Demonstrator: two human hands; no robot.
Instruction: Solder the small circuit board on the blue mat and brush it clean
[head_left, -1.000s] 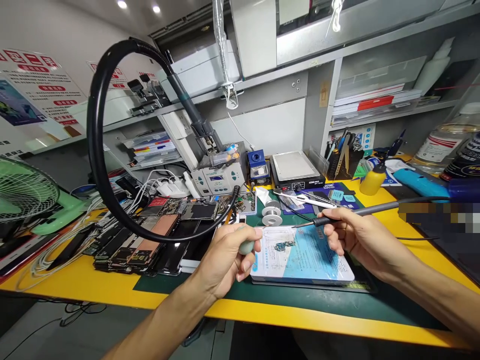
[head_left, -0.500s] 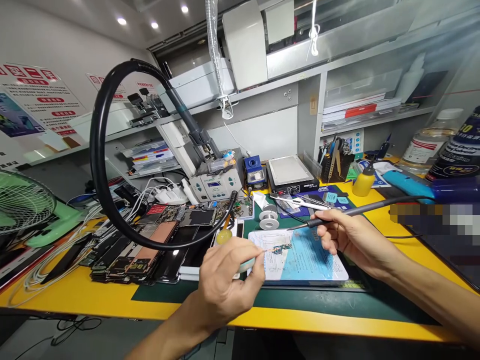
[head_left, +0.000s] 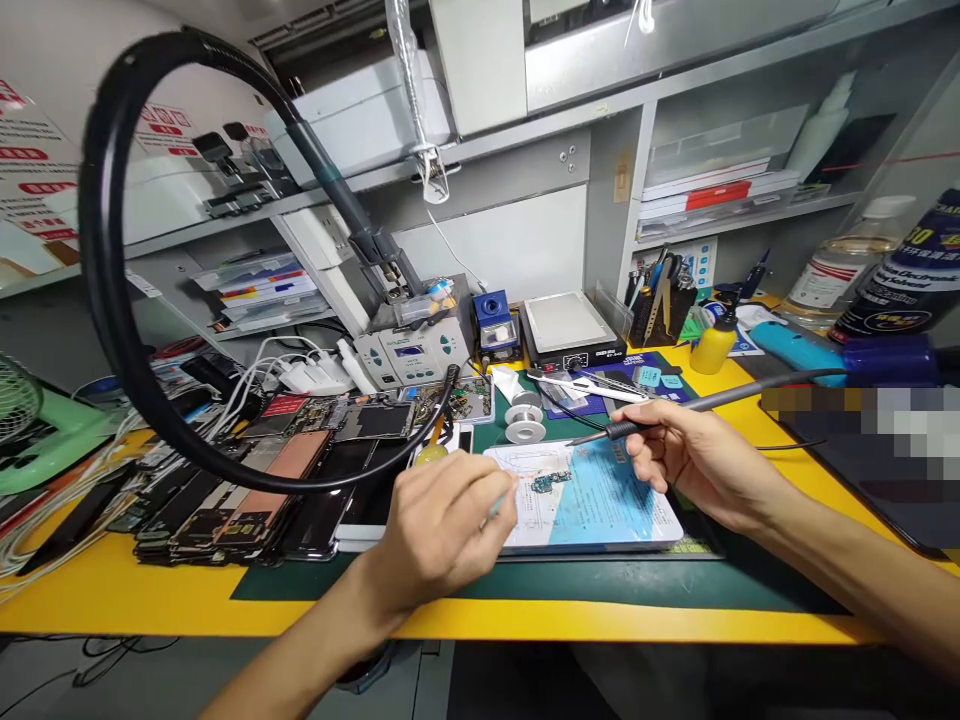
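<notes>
A tiny green circuit board (head_left: 550,483) is lying on a blue and white pad (head_left: 600,500) near the front of the yellow table (head_left: 112,600). The right hand (head_left: 686,460) is pinching a soldering iron (head_left: 637,428), its tip hovering just above the pad. The left hand (head_left: 439,530) is squeezing a small pale tool beside the board. The hot tip might be burning the pad if it dips.

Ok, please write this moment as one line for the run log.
left hand: holds small tool by board | right hand: holds soldering iron, tip off board | board on blue pad
</notes>
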